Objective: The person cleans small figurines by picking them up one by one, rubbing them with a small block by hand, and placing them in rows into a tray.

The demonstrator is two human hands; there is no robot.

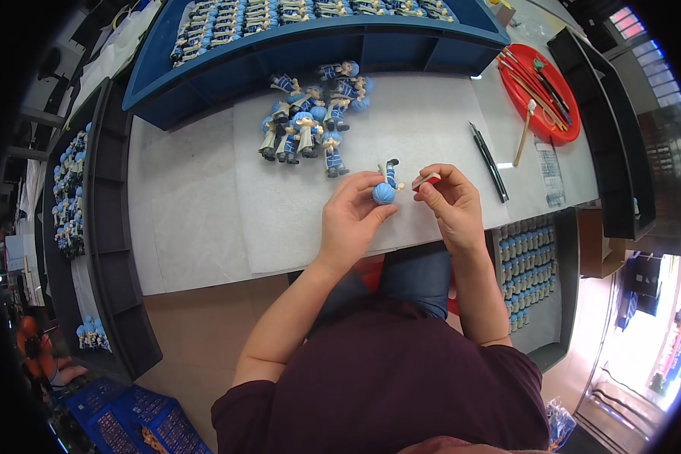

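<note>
Between the thumb and fingers of my left hand [346,219] is a small figurine [384,194] with round blue hair and a blue-and-white striped body. Its head faces me and its dark feet point away. Just to the right, my right hand [457,210] pinches a small flat red-and-pale piece [427,181], whose kind I cannot make out. That piece is close to the figurine, with a narrow gap between them. Beyond my hands, a loose pile of similar figurines [304,125] lies on the white sheet [280,219].
A large blue crate [310,60] of figurines spans the table's back. On the right are a red oval tray [518,79] with brushes, a black pen [489,163] and a cotton-tipped stick [523,136]. Dark crates [117,227] flank the left side; another tray [541,344] of figurines sits lower right.
</note>
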